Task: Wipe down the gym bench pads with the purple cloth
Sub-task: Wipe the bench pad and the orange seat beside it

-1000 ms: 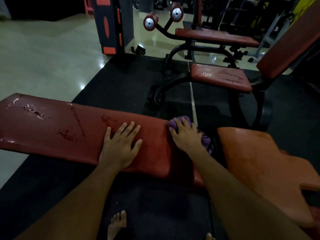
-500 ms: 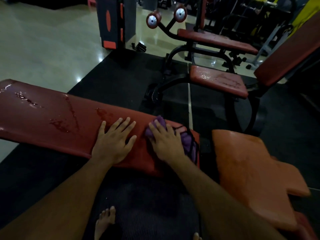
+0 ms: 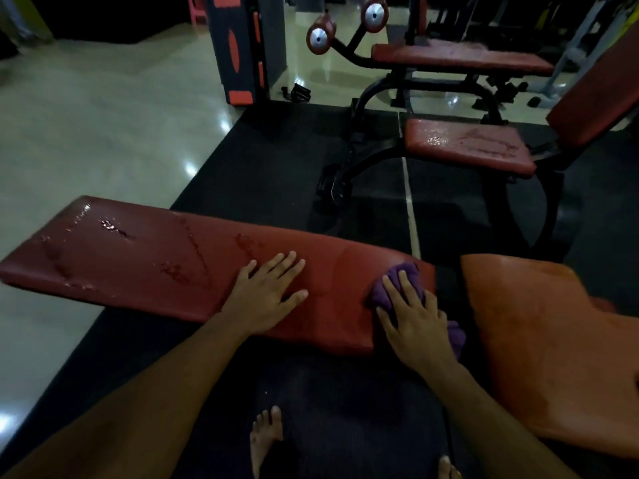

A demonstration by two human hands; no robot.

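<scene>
— Back toward the pad's right end goes our right hand (image 3: 413, 318); half a second ago it was pressing the cloth (image 3: 401, 274) just beside our left hand (image 3: 268, 293), and now the two are well apart.

— Agreed. How do we hold the cloth?

— We press it flat under spread, nearly straight fingers. It is bunched on the pad (image 3: 193, 267) at its right end, with a fold hanging off the near edge by the wrist. Our left hand lies flat on the pad, fingers splayed, holding nothing.

— We judge the cloth soft and light, so it creeps from under the palm. Better to gather it into a wad.

— And the pad looks slick where wet; streaks and drops sit left of our left hand, unwiped. Right of the pad is an orange seat (image 3: 539, 344); beyond it, dark mat (image 3: 276, 160), glossy floor (image 3: 103, 126), another bench (image 3: 466, 146).
</scene>
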